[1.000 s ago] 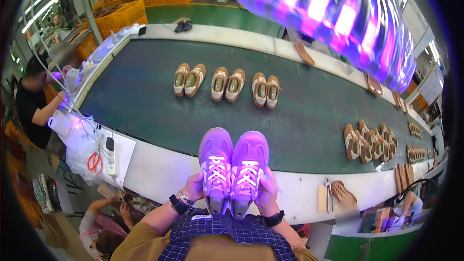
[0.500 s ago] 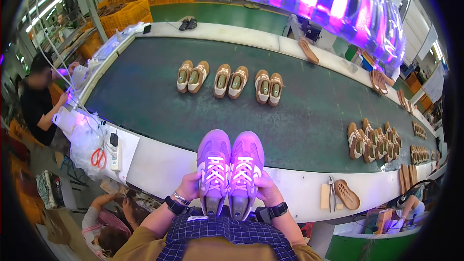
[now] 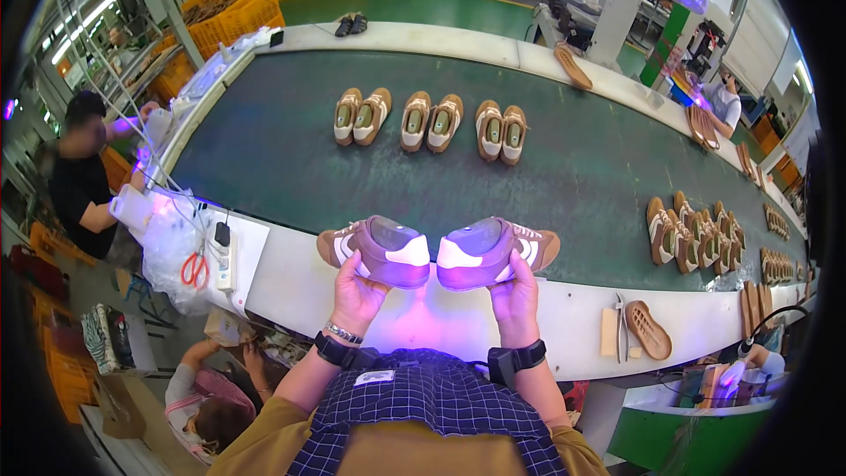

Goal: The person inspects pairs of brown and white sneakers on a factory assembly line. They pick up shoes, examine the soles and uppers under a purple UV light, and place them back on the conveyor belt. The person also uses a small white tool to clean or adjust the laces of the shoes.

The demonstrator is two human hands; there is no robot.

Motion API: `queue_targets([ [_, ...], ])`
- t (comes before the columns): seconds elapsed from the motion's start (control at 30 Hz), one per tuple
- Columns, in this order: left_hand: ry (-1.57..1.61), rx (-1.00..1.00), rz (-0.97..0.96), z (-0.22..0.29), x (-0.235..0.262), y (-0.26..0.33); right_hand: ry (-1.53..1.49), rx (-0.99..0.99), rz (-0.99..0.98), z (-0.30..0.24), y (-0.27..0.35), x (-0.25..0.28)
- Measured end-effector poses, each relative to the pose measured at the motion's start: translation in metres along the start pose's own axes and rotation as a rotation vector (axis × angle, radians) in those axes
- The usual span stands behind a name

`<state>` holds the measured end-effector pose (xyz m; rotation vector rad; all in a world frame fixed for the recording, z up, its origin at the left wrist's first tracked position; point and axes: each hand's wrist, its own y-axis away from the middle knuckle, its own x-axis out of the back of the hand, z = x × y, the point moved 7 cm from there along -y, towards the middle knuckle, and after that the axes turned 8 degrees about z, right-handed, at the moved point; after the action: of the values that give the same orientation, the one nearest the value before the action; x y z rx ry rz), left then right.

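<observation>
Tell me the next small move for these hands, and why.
Probably swing the left shoe and the right shoe toes-forward: the left hand and right hand hold one each, toes outward, heels facing across a small gap, while the pairs on the dark green surface stand side by side.

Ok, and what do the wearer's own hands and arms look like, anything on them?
No gloves: the left hand and right hand are bare. Each wrist wears a black band, left and right, with a dark boxy unit on it. The left wrist also has a silvery bracelet, nearer the hand. Plain mustard-brown sleeves stop well short of the wrists.
</observation>
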<state>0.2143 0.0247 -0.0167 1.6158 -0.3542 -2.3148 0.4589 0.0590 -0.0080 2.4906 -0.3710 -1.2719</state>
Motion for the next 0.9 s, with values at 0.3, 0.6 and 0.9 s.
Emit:
queue_targets([
  [0.3,-0.031,0.019,0.08,-0.009,0.017,0.002,-0.061,-0.024,0.11,0.013,0.006,0.014],
  [0.6,-0.047,0.024,0.109,-0.015,0.022,-0.001,-0.051,-0.06,0.132,0.02,0.004,0.021],
  [0.9,-0.145,-0.013,0.103,-0.018,0.02,-0.002,-0.022,-0.042,0.176,0.02,0.0,0.03],
])
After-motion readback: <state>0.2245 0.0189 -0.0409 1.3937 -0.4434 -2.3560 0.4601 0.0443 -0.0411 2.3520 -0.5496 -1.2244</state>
